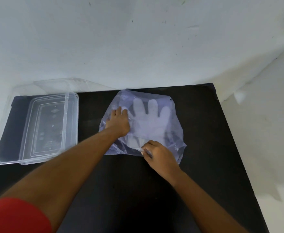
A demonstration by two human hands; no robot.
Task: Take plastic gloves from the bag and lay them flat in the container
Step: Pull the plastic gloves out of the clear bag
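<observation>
A clear plastic bag (173,132) lies flat on the black table (196,165), just right of centre. Inside it a pale stack of plastic gloves (150,118) shows through, fingers pointing away from me. My left hand (119,121) presses flat on the bag's left part, fingers spread. My right hand (159,155) pinches the bag's near edge between thumb and fingers. The clear rectangular container (70,125) sits at the table's left end, with nothing visible in it.
A clear lid (57,84) leans behind the container against the white wall (138,47). The table's right edge runs diagonally near the bag. A red sleeve (15,216) shows at bottom left.
</observation>
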